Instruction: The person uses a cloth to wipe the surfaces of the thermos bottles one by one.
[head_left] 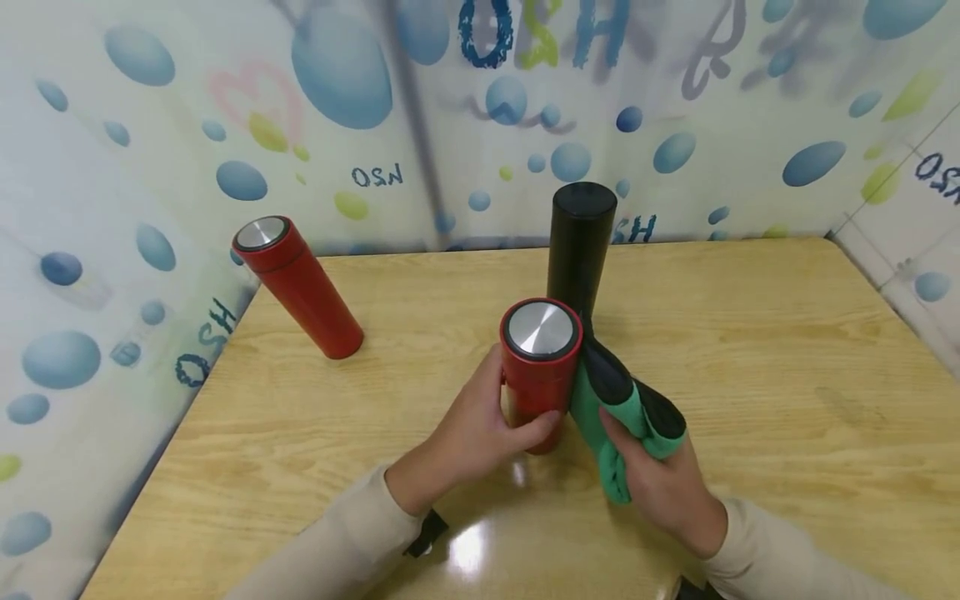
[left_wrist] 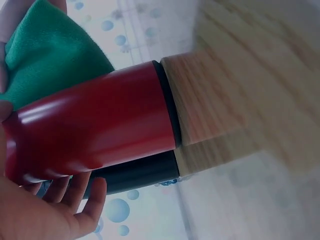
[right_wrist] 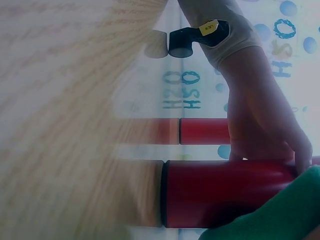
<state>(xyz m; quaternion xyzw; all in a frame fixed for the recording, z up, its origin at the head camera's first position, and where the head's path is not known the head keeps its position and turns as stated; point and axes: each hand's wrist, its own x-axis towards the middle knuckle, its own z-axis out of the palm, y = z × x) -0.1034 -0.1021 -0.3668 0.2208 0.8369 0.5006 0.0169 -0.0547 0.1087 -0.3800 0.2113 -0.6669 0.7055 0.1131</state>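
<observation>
A red thermos (head_left: 538,379) with a silver lid stands upright on the table, and my left hand (head_left: 472,429) grips it round the body, thumb across the front. In the left wrist view the thermos (left_wrist: 105,120) shows a dark base ring at the tabletop. My right hand (head_left: 669,490) holds a folded cloth (head_left: 598,425), green on one face and black on the other, at the thermos's right side. Whether the cloth touches the thermos is hard to tell. Part of the green cloth (right_wrist: 272,212) covers the thermos in the right wrist view.
Just behind the held thermos stands a black cylindrical bottle (head_left: 581,246). A second red thermos (head_left: 300,287) with a silver lid is upright at the far left. The wooden table (head_left: 787,333) meets a patterned wall (head_left: 465,167) at its back edge.
</observation>
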